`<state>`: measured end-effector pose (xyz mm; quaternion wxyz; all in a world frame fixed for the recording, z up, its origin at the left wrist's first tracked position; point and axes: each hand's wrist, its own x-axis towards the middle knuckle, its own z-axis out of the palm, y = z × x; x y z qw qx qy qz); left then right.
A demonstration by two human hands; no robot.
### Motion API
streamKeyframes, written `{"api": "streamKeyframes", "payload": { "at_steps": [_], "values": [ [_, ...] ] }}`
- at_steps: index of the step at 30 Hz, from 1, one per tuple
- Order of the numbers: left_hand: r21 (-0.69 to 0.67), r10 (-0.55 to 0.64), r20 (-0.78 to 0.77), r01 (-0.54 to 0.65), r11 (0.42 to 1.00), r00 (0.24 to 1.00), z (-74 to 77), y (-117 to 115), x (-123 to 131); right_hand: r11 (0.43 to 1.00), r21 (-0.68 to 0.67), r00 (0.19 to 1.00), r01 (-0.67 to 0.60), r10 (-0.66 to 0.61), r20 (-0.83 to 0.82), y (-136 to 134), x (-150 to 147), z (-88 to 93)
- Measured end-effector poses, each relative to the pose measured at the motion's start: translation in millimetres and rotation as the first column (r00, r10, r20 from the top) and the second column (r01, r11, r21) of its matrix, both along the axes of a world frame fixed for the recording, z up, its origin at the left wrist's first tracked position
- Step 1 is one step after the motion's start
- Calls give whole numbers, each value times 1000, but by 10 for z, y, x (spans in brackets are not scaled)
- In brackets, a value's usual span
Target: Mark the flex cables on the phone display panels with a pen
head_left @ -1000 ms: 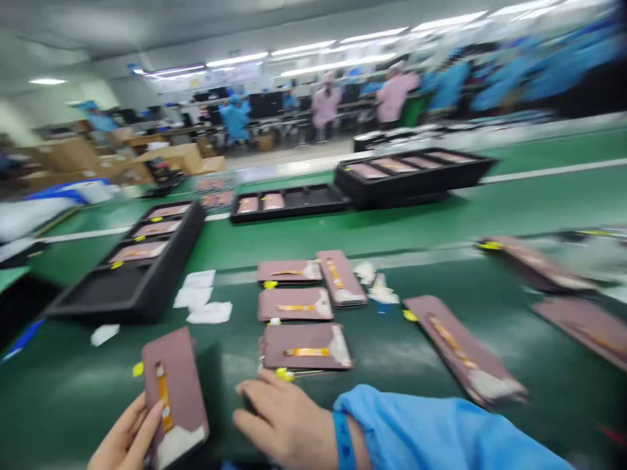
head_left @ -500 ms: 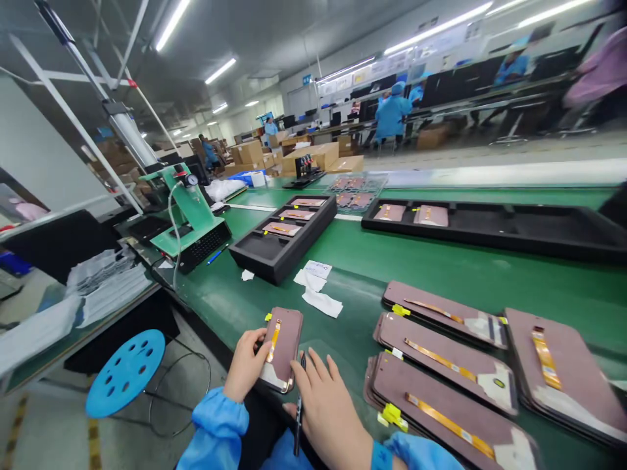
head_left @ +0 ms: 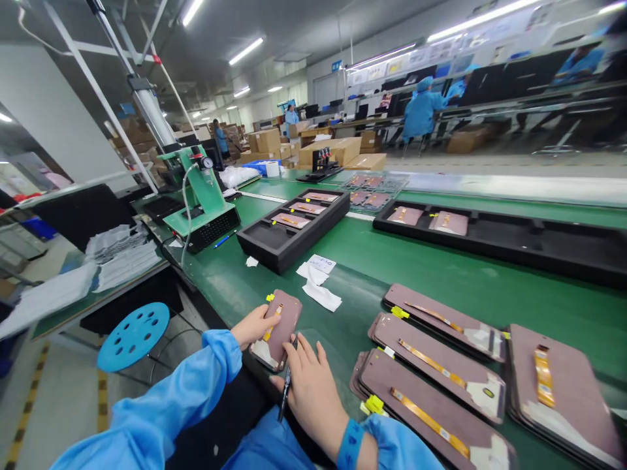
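Observation:
My left hand (head_left: 253, 326) grips the left edge of a mauve phone screen panel (head_left: 289, 312), thumb over its orange flex cable (head_left: 269, 331). A yellow tab (head_left: 270, 297) sticks out at the panel's upper left. My right hand (head_left: 313, 373) has a black marker pen (head_left: 285, 390) held between thumb and fingers, its fingertips against or close beside the panel's lower right edge. To the right, similar panels lie in stacks, among them a near stack (head_left: 426, 408), a middle stack (head_left: 441, 362), a far stack (head_left: 435, 313) and a right-hand stack (head_left: 563, 378).
Scraps of white paper (head_left: 321, 295) lie beyond my hands. A black foam tray (head_left: 284, 251) and a longer black tray (head_left: 509, 258) hold several panels. On the left stand a green press (head_left: 203, 202) and a blue stool (head_left: 133, 336). People in blue sit farther back.
The view has swung slightly left. My left hand has shifted its thumb farther over the panel, which now leans more to the right. The pen remains in my right hand.

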<state>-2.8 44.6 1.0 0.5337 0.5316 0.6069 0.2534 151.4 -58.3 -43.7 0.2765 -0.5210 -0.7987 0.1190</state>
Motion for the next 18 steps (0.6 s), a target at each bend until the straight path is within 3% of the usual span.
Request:
{"api": "streamKeyframes", "payload": {
  "at_steps": [4, 7, 9, 12, 15, 18],
  "values": [
    [71, -23, 55, 19, 997, 998, 90, -67, 119, 994, 0, 957, 111, -107, -270, 86, 59, -83],
    [156, -84, 155, 60, 986, 984, 203, -176, 223, 971, -115, 808, 208, -236, -539, 221, 148, -24],
    [246, -99, 273, 30, 969, 957, 200, -237, 290, 976, -179, 712, 123, -213, -669, 295, 219, 92],
    [383, -90, 362, -59, 922, 928, 42, -281, 362, 986, -168, 670, -2, -123, -732, 335, 301, 273],
    [456, -72, 274, -64, 888, 959, -175, -299, 383, 992, -123, 701, 33, -110, -704, 319, 316, 323],
    [422, -50, 249, -62, 905, 967, -315, -331, 370, 994, -81, 724, 80, -114, -681, 306, 282, 245]
  ]
}}
